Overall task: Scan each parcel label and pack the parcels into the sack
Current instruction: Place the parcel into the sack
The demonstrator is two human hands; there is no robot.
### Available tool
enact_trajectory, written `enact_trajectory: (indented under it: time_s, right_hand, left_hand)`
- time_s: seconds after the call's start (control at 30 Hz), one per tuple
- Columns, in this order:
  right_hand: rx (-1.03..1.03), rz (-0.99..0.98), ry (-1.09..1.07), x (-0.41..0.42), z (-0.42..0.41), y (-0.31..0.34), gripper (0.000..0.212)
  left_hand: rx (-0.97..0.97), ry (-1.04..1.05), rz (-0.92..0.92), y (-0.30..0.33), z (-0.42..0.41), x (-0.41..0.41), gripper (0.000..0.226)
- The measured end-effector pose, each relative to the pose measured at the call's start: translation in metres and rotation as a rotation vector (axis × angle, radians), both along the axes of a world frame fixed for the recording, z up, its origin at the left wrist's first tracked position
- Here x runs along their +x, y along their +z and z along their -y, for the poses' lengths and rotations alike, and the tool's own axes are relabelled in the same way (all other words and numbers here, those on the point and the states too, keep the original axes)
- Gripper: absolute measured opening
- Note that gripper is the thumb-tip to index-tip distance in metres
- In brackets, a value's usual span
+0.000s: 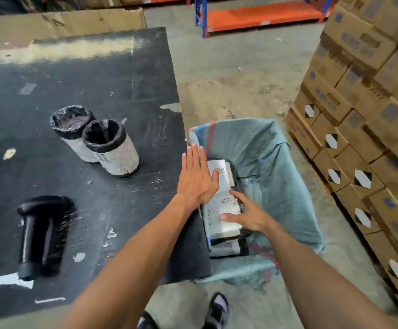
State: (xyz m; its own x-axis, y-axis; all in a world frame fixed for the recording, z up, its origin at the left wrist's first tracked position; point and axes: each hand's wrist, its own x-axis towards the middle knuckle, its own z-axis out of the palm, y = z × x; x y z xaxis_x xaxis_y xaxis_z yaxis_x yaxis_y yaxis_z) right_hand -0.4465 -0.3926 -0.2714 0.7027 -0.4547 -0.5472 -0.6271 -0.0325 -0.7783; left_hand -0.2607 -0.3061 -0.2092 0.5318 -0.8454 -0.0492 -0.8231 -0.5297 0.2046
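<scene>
A green woven sack (274,162) stands open on the floor beside the black table (79,96). Inside it lies a black-wrapped parcel with a white label (224,186), on top of another dark parcel (229,248). My left hand (196,176) lies flat with straight fingers over the sack's near rim and the parcel's left edge. My right hand (248,216) presses on the parcel's label, fingers spread. Two cylindrical parcels (112,148) in black wrap with white labels stand on the table. A black handheld scanner (42,236) lies at the table's front left.
Stacked cardboard boxes (364,129) form a wall on the right of the sack. A blue and orange rack (259,15) stands at the back. Flattened cardboard (62,22) lies behind the table. My shoe (217,309) shows on the concrete floor.
</scene>
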Motion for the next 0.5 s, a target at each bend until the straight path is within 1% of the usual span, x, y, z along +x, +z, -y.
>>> enact_trajectory:
  time_s: [0.07,0.13,0.2,0.3,0.37,0.47,0.5]
  right_hand:
    - [0.000,-0.054,0.092,0.008,-0.007,-0.018,0.119]
    - [-0.015,-0.139,0.183,0.013,-0.014,-0.033,0.121]
    - [-0.074,-0.244,0.240,0.018,-0.019,-0.044,0.118]
    - [-0.150,-0.376,0.260,0.023,-0.022,-0.048,0.108]
    - [-0.283,-0.429,0.345,0.025,-0.021,-0.048,0.098]
    - [-0.571,-0.458,0.558,0.028,-0.024,-0.047,0.086]
    - [-0.639,-0.458,0.621,0.029,-0.026,-0.049,0.081]
  left_hand:
    - [0.001,0.007,0.012,-0.001,0.000,0.000,0.080]
    - [0.010,0.016,0.024,-0.002,0.001,-0.001,0.081]
    - [0.011,0.027,0.034,-0.003,0.002,0.000,0.080]
    - [0.018,0.024,0.047,-0.003,0.002,-0.001,0.080]
    - [0.022,0.021,0.048,-0.002,0.002,-0.001,0.080]
    - [0.022,0.027,0.049,-0.001,0.002,-0.002,0.081]
    - [0.019,0.029,0.049,0.000,0.002,-0.002,0.081]
